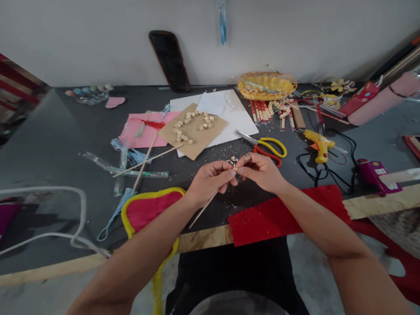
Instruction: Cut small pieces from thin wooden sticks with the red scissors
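My left hand (211, 177) is closed round a thin wooden stick (204, 210), whose lower end sticks out toward the table's front edge. Thumb to thumb with it, my right hand (262, 171) pinches at a small pale piece (235, 169) at the stick's upper end. Its exact shape is too small to tell. A small brown block or wrap (246, 158) shows at my right index finger. Just beyond my fingertips lie loose pale bits (232, 160). Scissors (262, 144) with yellow and red handles rest close to my right hand.
Pale clusters sit on brown paper (193, 146) over a white board (243, 127). At the right are a yellow glue gun (316, 144) with a black cord and a yellow basket (267, 89). Red cloth (259, 221) lies under my right forearm; a phone (170, 61) leans on the wall.
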Motion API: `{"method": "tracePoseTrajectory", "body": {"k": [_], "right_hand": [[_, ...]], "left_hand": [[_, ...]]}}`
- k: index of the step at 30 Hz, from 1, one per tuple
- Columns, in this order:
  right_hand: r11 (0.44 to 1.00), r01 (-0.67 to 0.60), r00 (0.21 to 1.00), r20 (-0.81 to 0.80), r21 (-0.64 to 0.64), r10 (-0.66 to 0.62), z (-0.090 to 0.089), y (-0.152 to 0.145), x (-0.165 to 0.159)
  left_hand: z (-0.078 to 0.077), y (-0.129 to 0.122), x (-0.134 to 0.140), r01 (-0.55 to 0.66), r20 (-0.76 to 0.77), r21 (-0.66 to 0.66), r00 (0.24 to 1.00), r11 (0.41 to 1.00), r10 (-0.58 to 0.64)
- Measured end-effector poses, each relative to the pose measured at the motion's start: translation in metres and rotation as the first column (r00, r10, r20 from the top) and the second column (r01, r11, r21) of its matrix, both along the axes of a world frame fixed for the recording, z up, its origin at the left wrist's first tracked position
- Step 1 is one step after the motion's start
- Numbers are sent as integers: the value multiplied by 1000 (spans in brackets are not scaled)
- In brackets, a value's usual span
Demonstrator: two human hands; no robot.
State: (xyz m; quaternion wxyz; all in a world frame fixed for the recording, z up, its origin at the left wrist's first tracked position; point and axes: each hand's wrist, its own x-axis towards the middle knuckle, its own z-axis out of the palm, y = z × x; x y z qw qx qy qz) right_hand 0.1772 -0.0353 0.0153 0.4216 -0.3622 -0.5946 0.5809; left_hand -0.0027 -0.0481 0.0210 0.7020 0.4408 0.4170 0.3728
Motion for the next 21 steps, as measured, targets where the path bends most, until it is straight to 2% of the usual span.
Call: {"method": "tracePoseTrajectory", "body": {"k": [17,21], "right_hand": [[999,17,999,44,35,-18,-2,0,2],[997,19,996,84,69,-25,-2,0,3]], "left_hand": [[-3,3,-3,42,15,1,999,999,-42],[-1,3,-3,36,-25,12,999,999,-36]]}}
